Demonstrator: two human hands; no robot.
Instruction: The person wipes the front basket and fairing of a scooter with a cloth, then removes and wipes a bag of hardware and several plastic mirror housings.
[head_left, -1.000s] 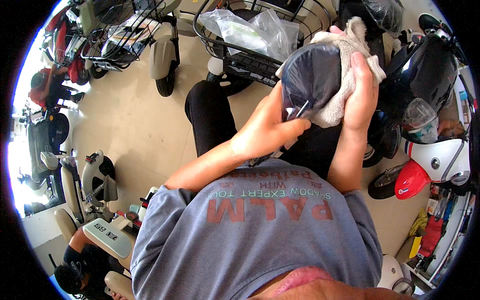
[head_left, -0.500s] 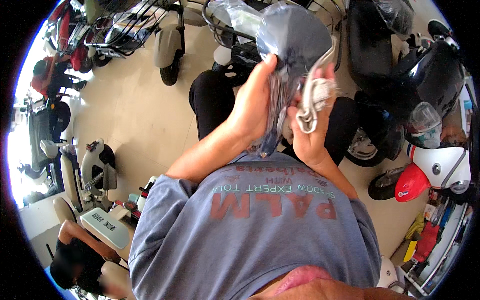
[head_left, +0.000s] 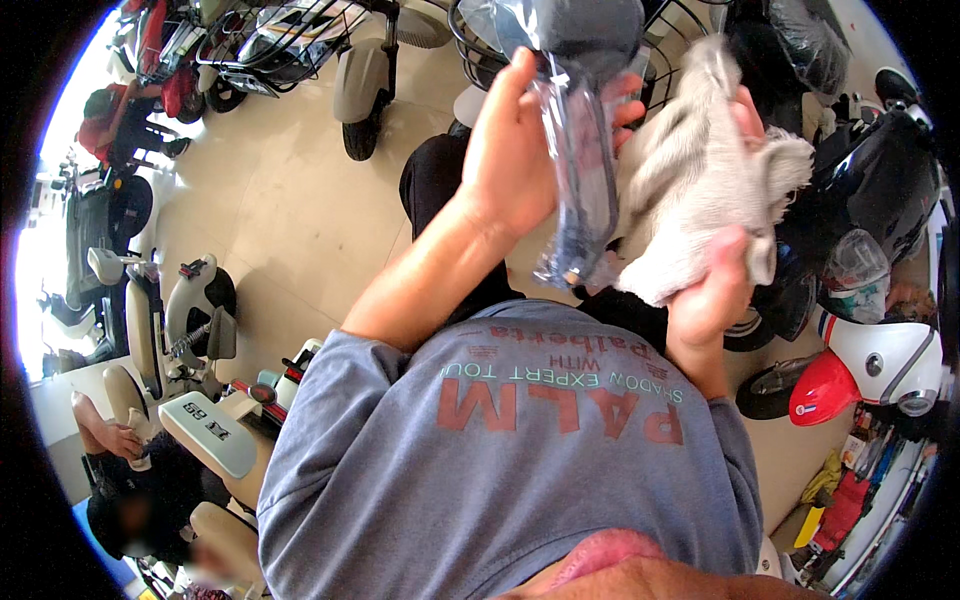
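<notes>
My left hand point(head_left: 515, 165) is closed round a dark scooter mirror point(head_left: 585, 35) wrapped in clear plastic. The rounded head is up at the far end, and the stem point(head_left: 585, 190) hangs down toward my shirt inside the wrap. Fingertips of this hand show on the mirror's right side. To the right, my right hand point(head_left: 708, 300) grips a pale beige knitted work glove point(head_left: 680, 190), spread out and rumpled. Thumb in front and a finger behind pinch the fabric; the other fingers are hidden by it. The glove lies close beside the wrapped stem.
Beyond my hands stands a black wire basket point(head_left: 470, 50) on a scooter. A grey front wheel point(head_left: 362, 100) is at far left-centre, a black scooter point(head_left: 880, 160) at right, a white-and-red one point(head_left: 870, 365) below it. A seated person point(head_left: 150, 480) is at lower left.
The glove, bunched against the mirror half a second ago, is now drawn away to the right and opened out. The wrapped mirror has shifted slightly up and right.
</notes>
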